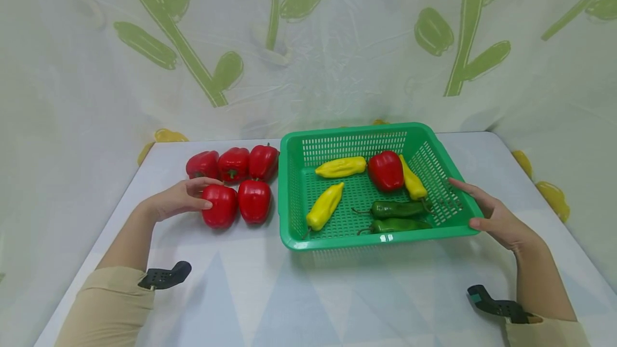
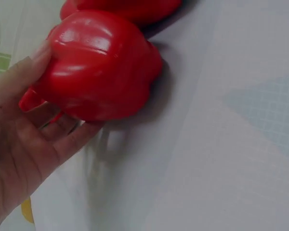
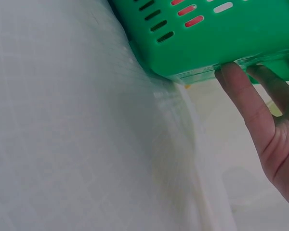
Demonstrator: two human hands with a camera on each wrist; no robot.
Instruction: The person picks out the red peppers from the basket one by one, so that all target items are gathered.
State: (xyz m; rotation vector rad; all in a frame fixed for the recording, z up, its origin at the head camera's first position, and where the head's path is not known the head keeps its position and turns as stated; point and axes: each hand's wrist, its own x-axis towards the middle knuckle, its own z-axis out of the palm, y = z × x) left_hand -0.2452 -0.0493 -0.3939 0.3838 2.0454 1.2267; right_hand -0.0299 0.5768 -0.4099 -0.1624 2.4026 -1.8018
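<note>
My left hand [image 1: 179,198] holds a glossy red bell pepper [image 1: 220,208], its thumb on the near side and other fingers behind and under it in the left wrist view. That pepper sits at the front left of a cluster; another red bell pepper [image 1: 254,202] stands just right of it. My right hand [image 1: 501,224] is at the right side of a green plastic basket [image 1: 385,239], its extended thumb and fingers touching the rim. Inside the basket lie one red bell pepper [image 1: 385,171], three yellow peppers [image 1: 341,167] and two long green peppers [image 1: 397,209].
Behind the gripped pepper, three more red bell peppers [image 1: 234,165] line up close to the basket's left wall. Everything rests on a white table [image 1: 231,304] with pale blue triangles. A leaf-patterned curtain [image 1: 337,68] hangs beyond the back edge.
</note>
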